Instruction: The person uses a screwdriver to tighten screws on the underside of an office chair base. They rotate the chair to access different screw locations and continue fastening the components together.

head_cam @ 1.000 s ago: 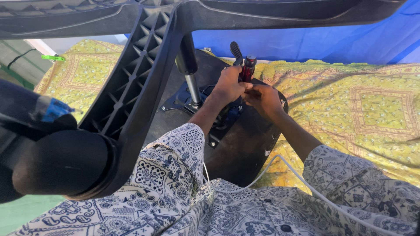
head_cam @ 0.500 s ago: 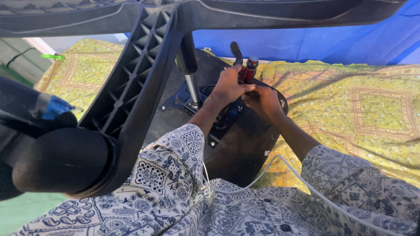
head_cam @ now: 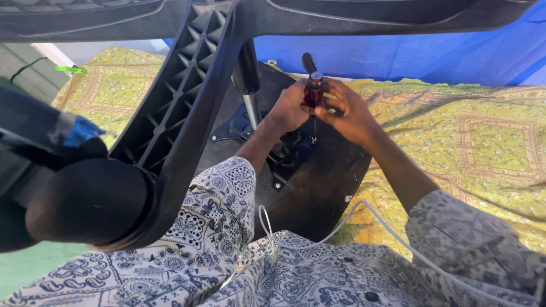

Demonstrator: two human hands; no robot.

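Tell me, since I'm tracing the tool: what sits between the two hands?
In the head view, a dark red-handled screwdriver stands upright between the left hand and right hand, gripped by both.

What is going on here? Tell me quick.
A person is working on an upturned office chair that lies on a yellow patterned cloth. Both hands hold a red-handled screwdriver upright: the left hand and the right hand wrap around its handle. Its tip points down at the black metal plate on the underside of the seat. A chair leg with a wheel fills the near left.
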